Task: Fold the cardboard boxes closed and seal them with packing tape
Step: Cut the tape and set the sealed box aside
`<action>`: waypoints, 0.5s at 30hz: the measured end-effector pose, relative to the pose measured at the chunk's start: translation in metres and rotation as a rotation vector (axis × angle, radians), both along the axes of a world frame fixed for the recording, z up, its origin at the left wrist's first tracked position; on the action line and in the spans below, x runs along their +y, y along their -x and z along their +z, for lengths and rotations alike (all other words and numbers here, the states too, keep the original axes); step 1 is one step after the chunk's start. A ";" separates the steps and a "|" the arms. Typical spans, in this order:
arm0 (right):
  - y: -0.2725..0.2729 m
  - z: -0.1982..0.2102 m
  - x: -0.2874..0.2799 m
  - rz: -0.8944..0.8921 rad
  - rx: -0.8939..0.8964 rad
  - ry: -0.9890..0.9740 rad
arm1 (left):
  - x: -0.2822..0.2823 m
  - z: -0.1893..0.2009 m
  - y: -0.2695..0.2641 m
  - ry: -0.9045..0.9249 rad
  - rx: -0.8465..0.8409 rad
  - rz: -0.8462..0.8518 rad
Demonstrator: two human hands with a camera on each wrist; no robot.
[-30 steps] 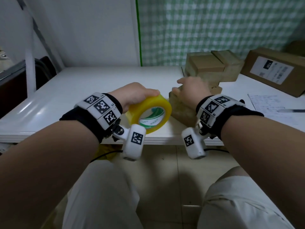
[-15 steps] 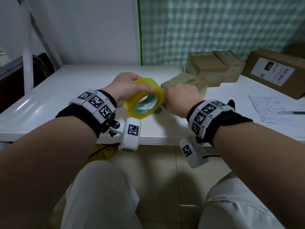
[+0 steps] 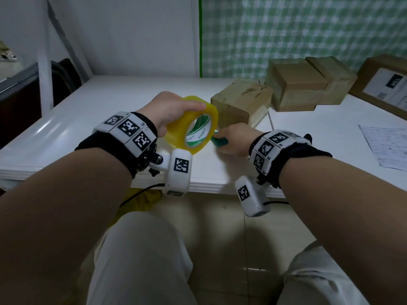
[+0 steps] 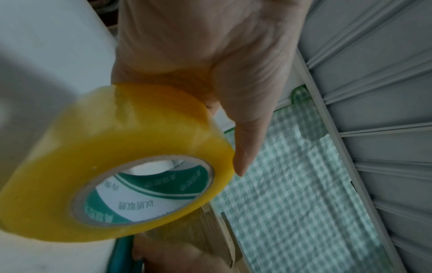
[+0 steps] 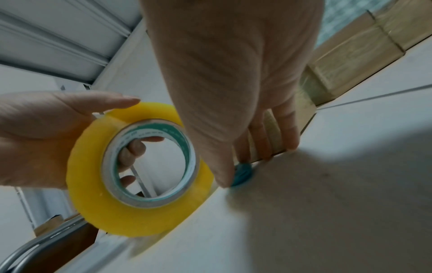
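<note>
My left hand point(image 3: 169, 108) grips a yellow roll of packing tape point(image 3: 176, 133), thumb over the rim and fingers through the core, just above the white table point(image 3: 110, 102). The left wrist view shows the roll point(image 4: 117, 147) close up, and it appears again in the right wrist view point(image 5: 93, 184). A small taped cardboard box point(image 3: 242, 95) stands right behind it. My right hand point(image 3: 233, 139) reaches down in front of that box point(image 5: 308, 109). Thumb and forefinger pinch a teal tool point(image 3: 220, 142) lying on the table; most of the tool point(image 5: 243, 172) is hidden.
Two more brown boxes point(image 3: 301, 84) stand together at the back right, with a larger labelled carton point(image 3: 385, 84) beyond them. A sheet of paper point(image 3: 387, 146) lies at the right. The table's front edge point(image 3: 209, 188) is close to my knees. A dark chair point(image 3: 63, 78) stands at the left.
My right hand has left the top of the small box and dropped to the teal tool in front of it. The box now sits farther back. The left hand has raised the tape roll.
</note>
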State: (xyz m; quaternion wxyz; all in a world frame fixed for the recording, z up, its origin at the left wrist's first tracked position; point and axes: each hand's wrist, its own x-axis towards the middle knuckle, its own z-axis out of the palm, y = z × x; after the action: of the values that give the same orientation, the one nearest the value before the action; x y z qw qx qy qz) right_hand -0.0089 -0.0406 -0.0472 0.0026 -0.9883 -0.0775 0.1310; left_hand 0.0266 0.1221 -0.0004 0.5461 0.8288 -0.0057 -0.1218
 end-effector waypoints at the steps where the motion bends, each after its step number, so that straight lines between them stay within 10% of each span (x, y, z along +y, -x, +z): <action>1: 0.000 0.000 -0.003 -0.020 -0.065 -0.056 | 0.000 0.001 0.000 -0.006 0.023 -0.016; 15: 0.014 0.005 -0.016 -0.192 0.111 -0.313 | -0.008 0.008 0.033 0.057 0.395 -0.185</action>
State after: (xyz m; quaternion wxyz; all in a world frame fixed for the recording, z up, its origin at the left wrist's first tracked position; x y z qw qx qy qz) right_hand -0.0229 -0.0561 -0.0426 0.1729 -0.9700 -0.0018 0.1708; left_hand -0.0060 0.1142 0.0078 0.5464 0.7688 0.0220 -0.3314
